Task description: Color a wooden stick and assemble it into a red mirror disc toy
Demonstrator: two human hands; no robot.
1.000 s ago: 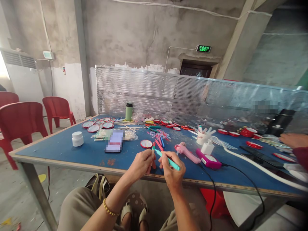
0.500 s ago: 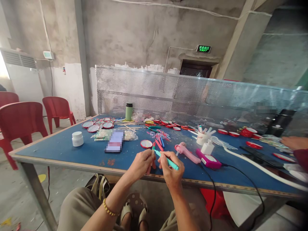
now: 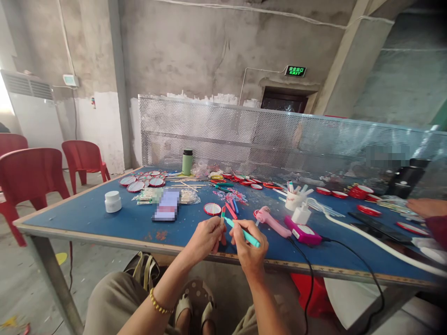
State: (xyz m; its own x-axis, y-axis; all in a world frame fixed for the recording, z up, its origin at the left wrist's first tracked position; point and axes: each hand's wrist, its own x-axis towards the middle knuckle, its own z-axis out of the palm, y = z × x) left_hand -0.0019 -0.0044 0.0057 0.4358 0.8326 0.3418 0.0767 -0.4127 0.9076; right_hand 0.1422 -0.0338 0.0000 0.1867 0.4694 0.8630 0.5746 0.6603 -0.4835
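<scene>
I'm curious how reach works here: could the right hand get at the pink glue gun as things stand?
Probably yes: the pink glue gun lies close beside the right hand, with nothing visible between, though the turquoise marker it holds may hinder grasping.

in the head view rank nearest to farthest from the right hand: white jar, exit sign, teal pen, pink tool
1. Teal pen: held in the right hand.
2. Pink tool: on the table, to that hand's right.
3. White jar: toward the table's left end.
4. Exit sign: high on the back wall.
</scene>
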